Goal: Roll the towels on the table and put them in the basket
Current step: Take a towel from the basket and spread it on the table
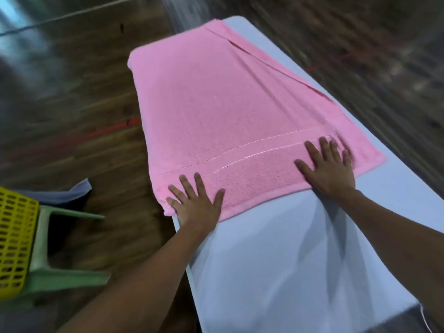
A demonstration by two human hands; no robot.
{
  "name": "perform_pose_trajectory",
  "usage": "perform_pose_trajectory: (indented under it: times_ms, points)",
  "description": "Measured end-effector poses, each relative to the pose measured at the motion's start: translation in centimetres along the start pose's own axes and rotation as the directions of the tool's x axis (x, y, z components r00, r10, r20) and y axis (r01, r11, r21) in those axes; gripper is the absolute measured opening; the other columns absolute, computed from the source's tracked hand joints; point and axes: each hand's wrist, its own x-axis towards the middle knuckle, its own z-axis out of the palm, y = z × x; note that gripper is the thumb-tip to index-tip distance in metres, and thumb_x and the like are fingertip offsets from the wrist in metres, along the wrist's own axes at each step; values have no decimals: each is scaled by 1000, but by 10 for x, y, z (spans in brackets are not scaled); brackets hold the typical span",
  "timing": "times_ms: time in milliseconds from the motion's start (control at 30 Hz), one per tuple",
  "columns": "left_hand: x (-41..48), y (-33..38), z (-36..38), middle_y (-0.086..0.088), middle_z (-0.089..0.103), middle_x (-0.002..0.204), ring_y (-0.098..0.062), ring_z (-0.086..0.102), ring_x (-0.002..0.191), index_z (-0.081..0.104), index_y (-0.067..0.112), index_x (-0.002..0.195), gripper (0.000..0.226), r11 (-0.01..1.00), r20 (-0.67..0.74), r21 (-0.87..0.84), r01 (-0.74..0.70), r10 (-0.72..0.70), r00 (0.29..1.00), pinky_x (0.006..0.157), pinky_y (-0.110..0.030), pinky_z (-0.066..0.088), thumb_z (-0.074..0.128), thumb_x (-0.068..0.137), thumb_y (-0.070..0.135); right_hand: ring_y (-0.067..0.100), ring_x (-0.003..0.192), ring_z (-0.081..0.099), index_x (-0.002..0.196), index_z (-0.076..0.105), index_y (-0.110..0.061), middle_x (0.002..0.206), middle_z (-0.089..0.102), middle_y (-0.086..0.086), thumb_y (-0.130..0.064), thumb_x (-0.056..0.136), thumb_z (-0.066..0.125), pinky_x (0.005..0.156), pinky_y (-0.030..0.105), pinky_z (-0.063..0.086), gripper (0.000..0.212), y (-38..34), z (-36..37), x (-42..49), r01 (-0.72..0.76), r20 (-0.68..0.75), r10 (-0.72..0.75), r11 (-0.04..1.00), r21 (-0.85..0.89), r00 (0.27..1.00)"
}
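- My left hand (195, 203) and right hand (328, 168) lie flat, fingers spread, on the pink towel's (228, 111) near edge.
- The towel lies unrolled on the white table (276, 260).
- The yellow basket (14, 239) sits on a green stool (48, 272), left.

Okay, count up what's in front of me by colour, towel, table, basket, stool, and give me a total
Pink: 1, the towel flat under both hands
White: 1, the table
Yellow: 1, the basket
Green: 1, the stool bearing the basket
Total: 4
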Motion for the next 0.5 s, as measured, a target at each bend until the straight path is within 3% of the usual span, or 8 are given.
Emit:
perform_pose_trajectory:
  times_ms: [267,500]
  points:
    - [-137,21,35,-20,-30,154,-54,-19,139,-29,19,146,87,1000,100,24,-13,11,995,111,-67,-4,-1,86,75,20,150,-6,151,0,-44,163,-6,-3,-78,88,9,120,50,-2,72,68,-3,-130,-39,50,39,999,1,998]
    - [-204,26,55,-18,-32,153,-52,-22,139,-29,20,147,88,1000,125,7,-11,10,992,111,-66,-6,0,85,76,21,149,-9,152,-1,-43,163,-8,-1,-78,88,11,119,49,-5,73,94,-2,-188,-68,92,68,998,7,993]
